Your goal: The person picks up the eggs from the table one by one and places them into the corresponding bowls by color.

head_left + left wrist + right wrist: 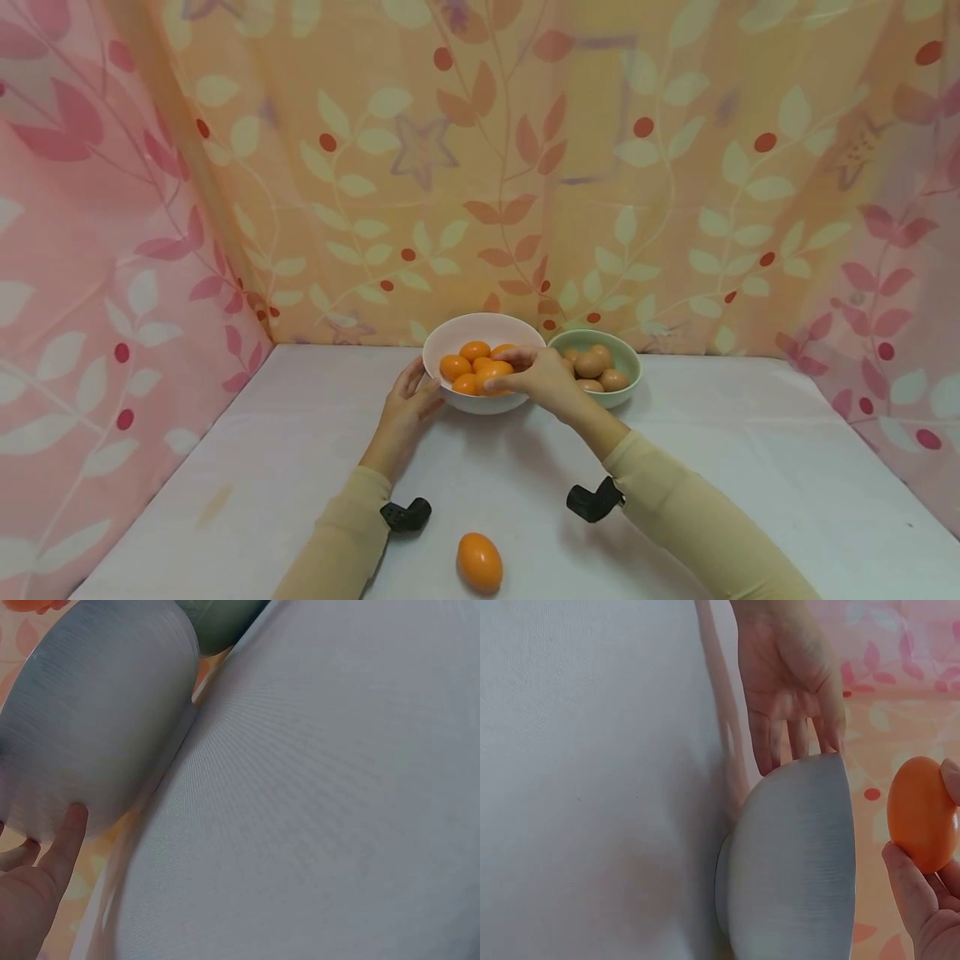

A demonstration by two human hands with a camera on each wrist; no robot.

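In the head view, a white bowl [467, 332] contains several orange eggs [455, 367]. My right hand [546, 382] is over its right side. Thumb and fingertips there pinch one orange egg [921, 814], which the right wrist view shows beyond the bowl's rim, apart from it. At the bowl's left side, my left hand [405, 410] rests its nearly straight fingers on the outer wall, the thumb close to the rim. The left wrist view shows fingertips touching the bowl's outside [105, 712]. Part of the bowl's right rim is hidden behind my right hand.
A green bowl [632, 367] with several brown eggs [589, 364] stands just right of the white bowl. One orange egg [480, 563] lies on the white tabletop [720, 483] near the front. Patterned cloth [480, 167] hangs behind and at both sides.
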